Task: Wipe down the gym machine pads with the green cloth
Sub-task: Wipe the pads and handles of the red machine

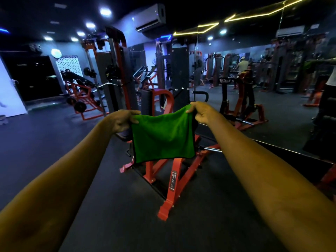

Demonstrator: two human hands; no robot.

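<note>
- Green cloth hangs spread flat in the air between my two hands, in front of the red-framed gym machine, and hides the machine's middle from me.
- My left hand pinches the cloth's upper left corner between the thumb and curled fingers.
- My right hand pinches the upper right corner the same way, a little higher than the left, so the top edge sags between them.
- The cloth's lower edge hangs free, touching nothing I can see.
- I see a black back pad standing upright just behind the cloth's upper left, and a dark seat pad peeking out under my left hand.
- Dark rubber floor lies beneath, a mirror wall runs along the right, and an air conditioner hangs overhead.
</note>
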